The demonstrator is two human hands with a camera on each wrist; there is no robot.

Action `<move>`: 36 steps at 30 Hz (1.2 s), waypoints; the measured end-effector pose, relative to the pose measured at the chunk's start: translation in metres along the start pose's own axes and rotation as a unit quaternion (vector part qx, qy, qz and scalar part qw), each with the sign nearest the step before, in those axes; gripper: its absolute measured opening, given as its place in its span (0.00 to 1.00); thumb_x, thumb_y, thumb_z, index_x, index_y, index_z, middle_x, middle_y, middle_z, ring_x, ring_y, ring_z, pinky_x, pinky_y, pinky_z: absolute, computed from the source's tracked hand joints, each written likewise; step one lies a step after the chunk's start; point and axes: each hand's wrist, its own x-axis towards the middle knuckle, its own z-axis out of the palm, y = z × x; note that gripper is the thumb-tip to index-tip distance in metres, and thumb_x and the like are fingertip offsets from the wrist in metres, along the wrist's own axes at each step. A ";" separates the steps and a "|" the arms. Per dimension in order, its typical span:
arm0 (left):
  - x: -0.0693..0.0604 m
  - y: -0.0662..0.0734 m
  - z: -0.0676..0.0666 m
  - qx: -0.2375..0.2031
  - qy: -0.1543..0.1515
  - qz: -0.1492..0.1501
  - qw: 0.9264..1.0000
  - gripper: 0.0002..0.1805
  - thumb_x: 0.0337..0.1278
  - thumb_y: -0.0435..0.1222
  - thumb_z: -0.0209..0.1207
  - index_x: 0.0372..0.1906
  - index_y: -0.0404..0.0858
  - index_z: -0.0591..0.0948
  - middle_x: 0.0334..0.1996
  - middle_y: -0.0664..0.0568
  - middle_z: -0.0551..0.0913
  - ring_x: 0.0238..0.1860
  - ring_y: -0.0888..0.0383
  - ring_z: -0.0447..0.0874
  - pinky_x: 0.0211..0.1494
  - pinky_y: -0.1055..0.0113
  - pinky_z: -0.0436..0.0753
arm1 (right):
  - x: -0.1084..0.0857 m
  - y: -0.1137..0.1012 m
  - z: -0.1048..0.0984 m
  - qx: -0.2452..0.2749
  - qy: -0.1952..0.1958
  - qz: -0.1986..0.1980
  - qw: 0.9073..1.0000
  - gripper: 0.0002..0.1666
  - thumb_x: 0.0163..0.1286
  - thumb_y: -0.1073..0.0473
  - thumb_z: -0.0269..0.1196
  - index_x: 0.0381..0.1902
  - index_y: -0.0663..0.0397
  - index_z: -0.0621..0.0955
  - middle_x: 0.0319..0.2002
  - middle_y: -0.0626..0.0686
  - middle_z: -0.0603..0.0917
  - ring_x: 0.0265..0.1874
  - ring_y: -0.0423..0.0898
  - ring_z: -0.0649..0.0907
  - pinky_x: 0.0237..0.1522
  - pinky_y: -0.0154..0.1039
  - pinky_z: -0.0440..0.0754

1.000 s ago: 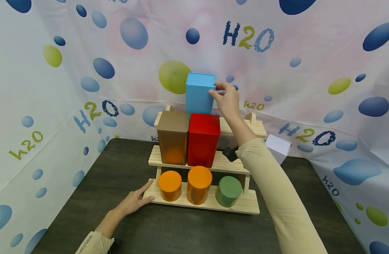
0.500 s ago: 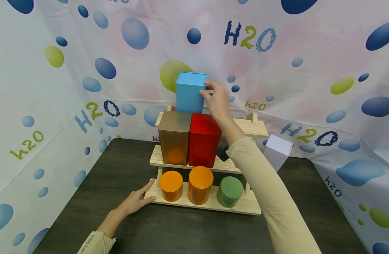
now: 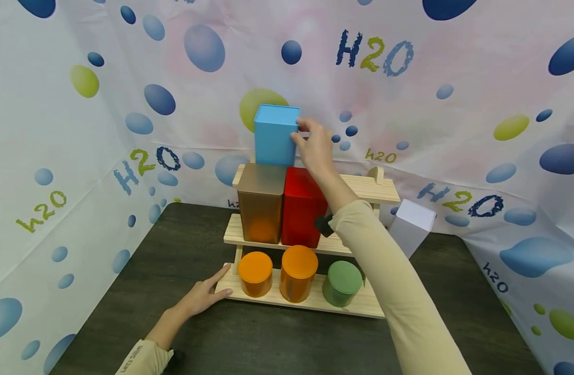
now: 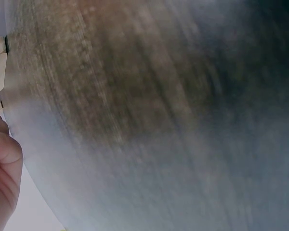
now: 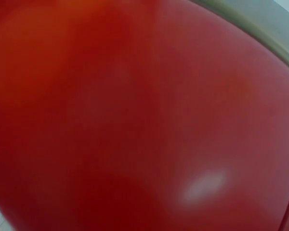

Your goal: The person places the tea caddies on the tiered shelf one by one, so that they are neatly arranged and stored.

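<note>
In the head view, my right hand (image 3: pixel 315 148) holds the upper right side of a light blue square canister (image 3: pixel 274 136), thumb on its front face. The canister is upright at the top tier of a wooden shelf rack (image 3: pixel 357 188); its base is hidden. My left hand (image 3: pixel 196 299) grips the left end of the rack's bottom board, thumb at the front edge. On the middle tier, a brown canister (image 3: pixel 260 208) and a red canister (image 3: pixel 303 211) stand side by side. Red fills the right wrist view; the left wrist view shows mostly blurred tabletop and part of my hand (image 4: pixel 2 168).
Two orange round canisters (image 3: pixel 256 273) and a green one (image 3: pixel 341 284) stand on the bottom tier. A white canister (image 3: pixel 411 224) is on the dark table (image 3: pixel 268 344), right of the rack. A patterned cloth (image 3: pixel 334 94) hangs behind.
The blue canister has moved left along the top tier with my right hand, mostly in the first half second. My left hand has stayed at the rack's end. The head view has shifted slightly.
</note>
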 end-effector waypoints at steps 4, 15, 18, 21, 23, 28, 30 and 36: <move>0.001 0.001 0.000 0.001 -0.001 0.008 1.000 0.41 0.56 0.51 0.56 0.70 0.41 0.55 0.19 0.49 0.74 0.18 0.62 0.61 0.30 0.65 0.68 | 0.001 -0.002 0.002 -0.007 0.000 0.000 1.000 0.23 0.66 0.63 0.57 0.59 0.58 0.73 0.52 0.57 0.79 0.46 0.51 0.81 0.48 0.37 0.76; 0.001 0.000 0.000 -0.004 -0.005 0.026 1.000 0.41 0.57 0.51 0.55 0.71 0.40 0.53 0.11 0.58 0.62 0.14 0.63 0.55 0.27 0.67 0.65 | 0.001 -0.005 0.006 -0.007 -0.002 0.004 1.000 0.23 0.67 0.61 0.57 0.59 0.56 0.73 0.52 0.56 0.78 0.45 0.50 0.81 0.48 0.35 0.76; 0.001 0.000 0.001 -0.001 -0.003 0.022 1.000 0.41 0.57 0.51 0.56 0.71 0.40 0.53 0.11 0.57 0.63 0.14 0.62 0.55 0.29 0.66 0.65 | 0.001 -0.005 0.007 -0.009 -0.002 0.004 1.000 0.23 0.67 0.61 0.57 0.59 0.56 0.73 0.52 0.55 0.79 0.45 0.50 0.81 0.47 0.35 0.76; 0.000 -0.001 0.001 -0.002 -0.002 0.021 1.000 0.41 0.57 0.51 0.56 0.71 0.40 0.53 0.11 0.57 0.62 0.14 0.62 0.55 0.28 0.66 0.65 | 0.000 -0.006 0.008 -0.011 -0.001 0.004 1.000 0.23 0.66 0.61 0.57 0.59 0.56 0.73 0.52 0.55 0.79 0.45 0.50 0.81 0.47 0.35 0.76; 0.000 -0.001 0.001 -0.004 -0.002 0.022 1.000 0.41 0.57 0.51 0.56 0.71 0.40 0.54 0.11 0.57 0.62 0.14 0.62 0.55 0.28 0.66 0.65 | 0.000 -0.005 0.008 -0.012 -0.004 0.004 1.000 0.23 0.66 0.62 0.57 0.59 0.56 0.73 0.52 0.55 0.79 0.46 0.50 0.81 0.47 0.35 0.76; 0.000 -0.001 0.001 -0.005 -0.005 0.018 1.000 0.41 0.57 0.51 0.55 0.71 0.40 0.53 0.10 0.58 0.62 0.13 0.63 0.54 0.26 0.67 0.64 | 0.002 -0.002 0.007 -0.005 -0.016 -0.005 1.000 0.23 0.66 0.63 0.57 0.60 0.56 0.73 0.52 0.57 0.79 0.45 0.51 0.81 0.48 0.37 0.76; 0.000 -0.001 0.001 -0.003 -0.007 0.015 1.000 0.41 0.57 0.51 0.55 0.71 0.41 0.53 0.10 0.57 0.63 0.14 0.62 0.55 0.28 0.67 0.65 | 0.002 0.000 0.005 -0.001 -0.023 -0.008 1.000 0.23 0.66 0.63 0.57 0.60 0.56 0.72 0.52 0.58 0.78 0.45 0.52 0.81 0.48 0.38 0.76; 0.000 0.001 0.000 0.006 -0.002 0.010 1.000 0.41 0.56 0.51 0.56 0.70 0.40 0.54 0.20 0.52 0.75 0.23 0.59 0.68 0.38 0.58 0.71 | 0.003 0.003 -0.005 0.031 -0.049 -0.001 0.998 0.27 0.65 0.63 0.58 0.63 0.55 0.69 0.53 0.60 0.77 0.44 0.55 0.81 0.47 0.42 0.77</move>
